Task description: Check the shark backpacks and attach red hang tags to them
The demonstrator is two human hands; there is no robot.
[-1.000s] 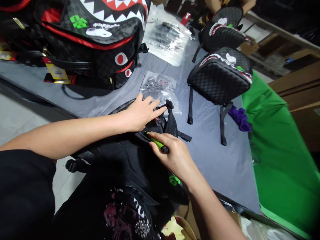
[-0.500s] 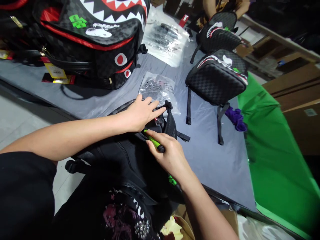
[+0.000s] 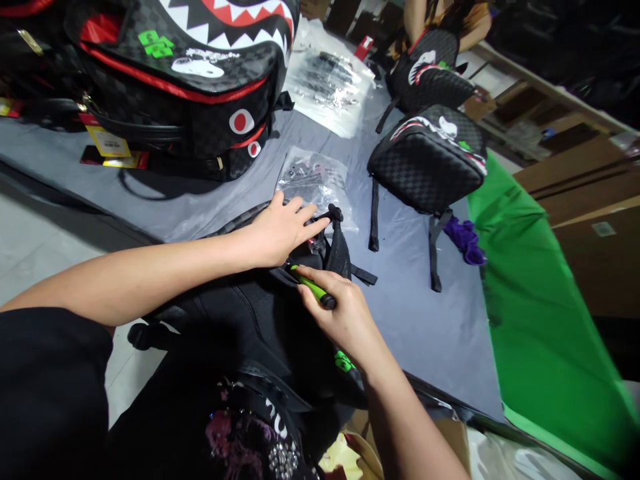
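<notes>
A black backpack (image 3: 235,313) lies at the table's near edge, against my body. On its upper part rests my left hand (image 3: 285,230), palm down with the fingers spread. My right hand (image 3: 335,300) is closed around a green tool with a black end (image 3: 314,288). The tool's tip meets the backpack just below my left hand; the tip itself is hidden. Black straps (image 3: 340,243) stick up to the right of my left hand. Just beyond the fingers lies a clear plastic bag (image 3: 317,177) with small dark parts inside.
Large shark-mouth backpacks (image 3: 200,100) stand at the upper left. Smaller checkered bags (image 3: 425,167) sit at the right, by a purple scrunchie (image 3: 465,240). Green cloth (image 3: 540,300) hangs over the right edge. Behind are plastic packaging (image 3: 330,87) and another person's arms (image 3: 415,20).
The view has shifted slightly, so the bags on the right appear a little further left. The far person's arms have moved slightly. Both my hands keep nearly the same pose on the backpack.
</notes>
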